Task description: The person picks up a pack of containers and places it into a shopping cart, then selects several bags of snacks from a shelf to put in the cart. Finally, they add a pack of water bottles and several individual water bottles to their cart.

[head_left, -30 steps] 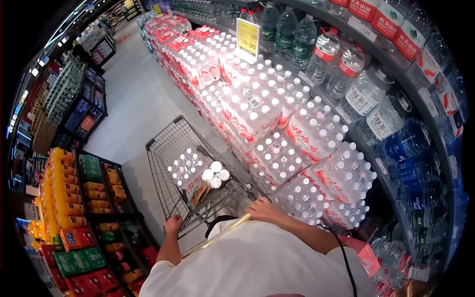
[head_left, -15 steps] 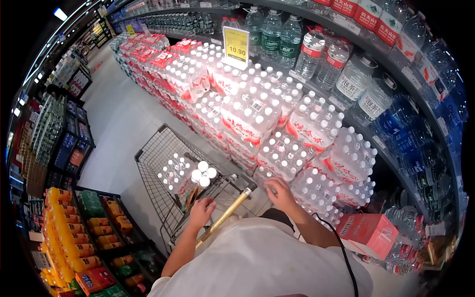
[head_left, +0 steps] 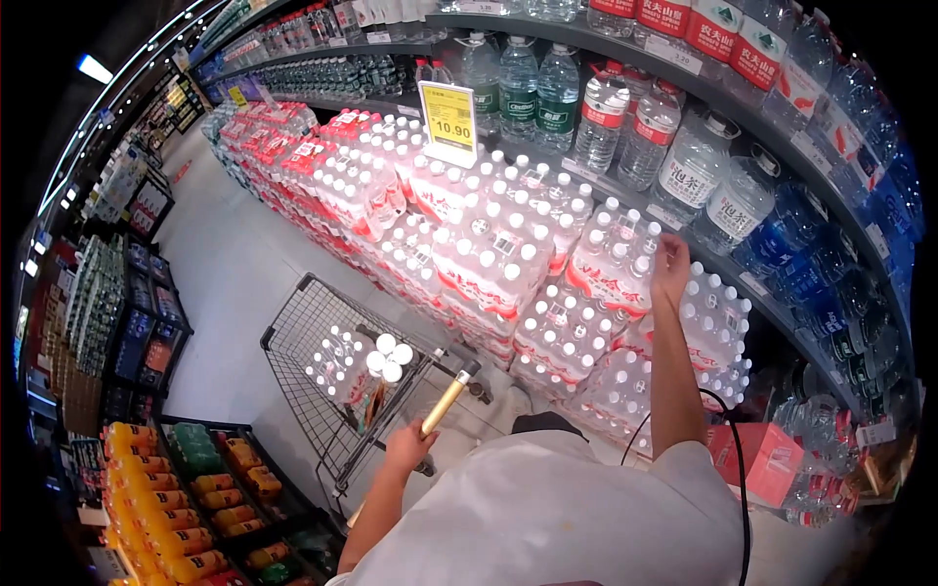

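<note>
R hand (head_left: 670, 266) at top edge of water pack (head_left: 604, 266), R of cart (head_left: 286, 309); fingertips hard to make out, can't tell if closed or touching. L hand (head_left: 408, 446) clamped on cart's gold handle (head_left: 447, 400), hiding its mid. Pack's lower R corner hidden by R forearm (head_left: 674, 376). In cart: 4 white-topped containers (head_left: 389, 357), 1 btl pack (head_left: 337, 369). Up-R of cart: 1 "10.90" price sign (head_left: 449, 122).

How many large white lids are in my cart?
4: far lid, right lid, left lid, near lid, clustered beside the bottle pack. Others may be hidden below.
</note>
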A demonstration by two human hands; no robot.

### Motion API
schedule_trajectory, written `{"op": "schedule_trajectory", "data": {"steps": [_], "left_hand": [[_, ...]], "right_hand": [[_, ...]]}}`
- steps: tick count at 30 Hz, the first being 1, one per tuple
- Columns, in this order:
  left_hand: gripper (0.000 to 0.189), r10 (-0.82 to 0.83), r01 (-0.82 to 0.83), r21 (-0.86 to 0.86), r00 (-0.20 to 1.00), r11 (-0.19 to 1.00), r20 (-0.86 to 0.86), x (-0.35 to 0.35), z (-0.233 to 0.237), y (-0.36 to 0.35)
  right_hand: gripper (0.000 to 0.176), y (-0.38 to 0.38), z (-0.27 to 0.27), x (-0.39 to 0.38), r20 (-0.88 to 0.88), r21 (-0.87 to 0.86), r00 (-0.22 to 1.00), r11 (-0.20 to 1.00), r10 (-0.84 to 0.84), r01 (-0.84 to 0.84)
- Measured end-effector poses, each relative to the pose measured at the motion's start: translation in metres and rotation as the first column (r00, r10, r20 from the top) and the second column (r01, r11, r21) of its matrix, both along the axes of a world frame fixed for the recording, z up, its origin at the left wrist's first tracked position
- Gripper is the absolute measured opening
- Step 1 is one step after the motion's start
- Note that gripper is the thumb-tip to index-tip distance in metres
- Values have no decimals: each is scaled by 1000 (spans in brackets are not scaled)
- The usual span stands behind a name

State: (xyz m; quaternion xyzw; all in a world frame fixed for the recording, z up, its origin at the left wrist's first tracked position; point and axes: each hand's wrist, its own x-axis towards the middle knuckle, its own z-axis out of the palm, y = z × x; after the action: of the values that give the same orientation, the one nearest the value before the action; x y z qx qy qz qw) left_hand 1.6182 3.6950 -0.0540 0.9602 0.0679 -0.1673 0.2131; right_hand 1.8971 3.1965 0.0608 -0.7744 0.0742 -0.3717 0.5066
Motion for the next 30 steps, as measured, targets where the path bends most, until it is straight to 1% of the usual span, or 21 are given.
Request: {"op": "schedule_trajectory", "data": {"steps": [2, 3, 4, 6, 7, 9, 11, 15, 18, 19, 22, 23, 24, 26, 27, 28, 30], "left_hand": [[36, 83, -87, 79, 995, 993, 57, -3, -11, -4], [32, 104, -109, 99, 993, 989, 61, -1, -13, -5], [31, 123, -128, 112, 991, 986, 46, 1, -9, -6], [30, 161, -162, 134, 987, 978, 19, 6, 0, -10], [28, 194, -193, 158, 981, 968, 13, 9, 3, -15], [28, 195, -191, 199, 981, 961, -3, 13, 6, -17], [29, 188, -185, 234, 982, 954, 7, 14, 1, -18], [31, 194, -193, 256, 981, 947, 20, 17, 4, -23], [32, 211, -201, 287, 977, 937, -5, 17, 3, -23], [33, 222, -206, 317, 975, 926, -17, 16, -4, -21], [32, 211, -197, 288, 977, 937, -18, 12, -9, -15], [31, 213, -199, 255, 977, 946, -26, 10, -14, -12], [31, 216, -202, 225, 976, 953, -37, 7, -19, -9], [30, 217, -203, 187, 975, 961, -55, 2, -18, -4], [29, 211, -198, 177, 976, 964, -60, 3, -18, -4], [28, 207, -194, 164, 976, 967, -66, 5, -18, -5], [28, 171, -166, 154, 985, 974, -22, 6, -17, -3]], "right_hand": [[17, -13, -1, 52, 171, 116, 984, 991, 44, -65], [14, -14, 3, 76, 243, 172, 965, 975, 99, -143], [16, -10, 17, 91, 164, 216, 983, 969, 83, -118], [24, -2, 29, 133, 190, 283, 973, 942, 128, -179], [30, -2, 28, 158, 199, 234, 973, 959, 115, -161], [42, 1, 27, 209, 218, 132, 972, 984, 88, -118], [59, 9, 38, 247, 190, -8, 982, 1000, -2, 3], [94, 31, 44, 300, 189, -248, 973, 952, -131, 177], [110, 37, 40, 324, 147, -238, 981, 958, -127, 160], [118, 40, 39, 327, 109, -166, 982, 971, -155, 172], [120, 35, 26, 345, 122, -77, 986, 989, -116, 126], [122, 31, 23, 351, 136, -75, 985, 990, -105, 116], [123, 30, 24, 352, 94, -22, 992, 996, -79, 82], [124, 22, 22, 354, -21, -24, 997, 997, -75, 75], [123, 21, 33, 347, -57, -58, 996, 996, -64, 61], [121, 18, 29, 349, -76, -67, 995, 996, -58, 53], [117, 13, 25, 349, -114, -89, 993, 996, -41, 31]]}}
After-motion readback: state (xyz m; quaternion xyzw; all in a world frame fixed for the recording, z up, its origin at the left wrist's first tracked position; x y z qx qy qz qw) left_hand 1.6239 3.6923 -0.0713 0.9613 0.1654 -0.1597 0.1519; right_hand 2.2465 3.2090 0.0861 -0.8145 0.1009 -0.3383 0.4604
